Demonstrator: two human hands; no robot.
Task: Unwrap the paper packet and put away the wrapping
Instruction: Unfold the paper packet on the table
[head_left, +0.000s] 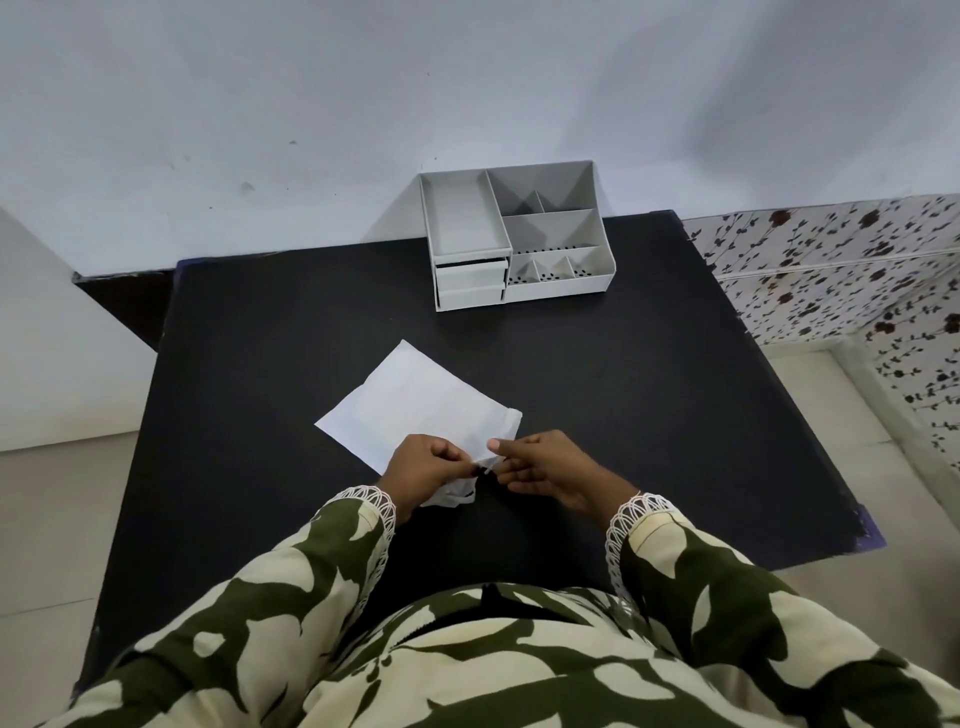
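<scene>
White paper packet (415, 405) lies flat on the black counter (649, 395), set diagonally, near the person's edge and about mid-width. Its near corner is lifted and crumpled where both hands meet. Left hand (426, 467): grip pinched on the loosened wrapping at that corner, thumb and forefinger closed on the paper; a crumpled flap of wrapping (452, 496) hangs just below this hand, over the counter. Right hand (545, 467): thumb and forefinger pinch the same corner from the other side, remaining fingers curled loosely beneath; grip closed on the paper. The two hands are just beside each other, almost touching at the fingertips. Contents of the packet cannot be told. Sleeves (691, 566) are green-and-cream patterned with white lace cuffs. At the far edge of the counter, well apart from the packet, stands a grey desk organiser (514, 239) with open top compartments and two small drawers on its left front, against a pale wall (363, 104). Floral-patterned tiles (831, 270) at right.
</scene>
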